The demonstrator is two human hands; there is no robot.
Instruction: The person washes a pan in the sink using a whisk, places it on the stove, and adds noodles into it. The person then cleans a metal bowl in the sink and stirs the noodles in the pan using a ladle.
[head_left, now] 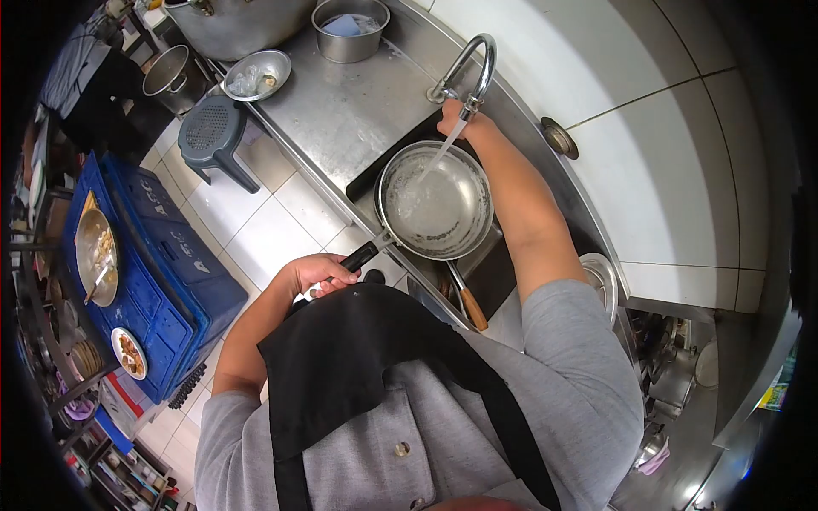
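My left hand (322, 274) is closed around the black handle of a frying pan (434, 204), which I hold over the sink (503, 277). Water runs from the curved faucet (489, 64) into the pan, and some of it lies on the pan's worn grey inside. My right hand (458, 121) reaches past the pan to the base of the faucet, its fingers closed at the tap handle and partly hidden behind the spout. Below the frying pan, a wooden-handled utensil or pan (471, 307) rests in the sink, mostly covered.
On the steel counter (341, 111) stand a metal bowl (257, 75), a round tin with a blue sponge (350, 30) and a large pot (239, 25). A grey stool (211, 132) and blue crates (183, 255) carrying a wok (97, 255) and a plate of food (129, 353) are at left.
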